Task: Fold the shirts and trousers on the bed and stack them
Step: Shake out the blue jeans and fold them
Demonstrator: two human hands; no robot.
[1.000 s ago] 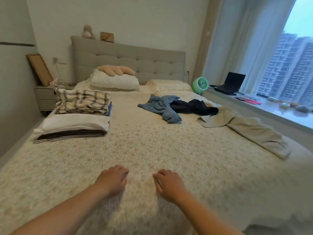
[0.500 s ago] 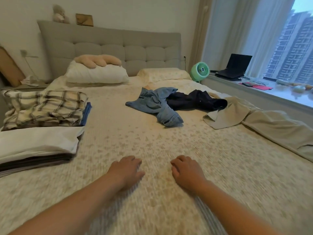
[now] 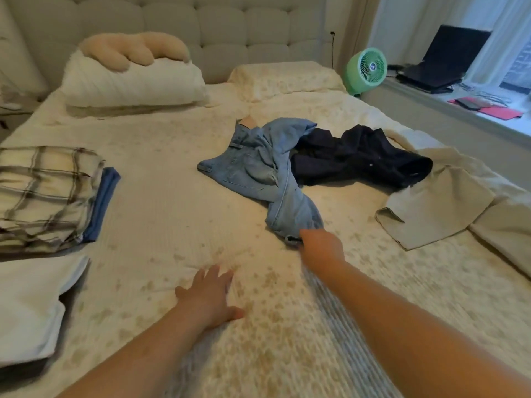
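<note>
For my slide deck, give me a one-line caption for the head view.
Right hand takes the jeans by a leg end while the left hand rests flat on the bed.

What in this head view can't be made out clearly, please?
- Right hand: its fingertips are hidden at the jeans' hem, so its grip is unclear.
- White folded pile: cut off by the left edge.
- Beige trousers: run off the right edge.
- Dark garment: too crumpled to identify.
</note>
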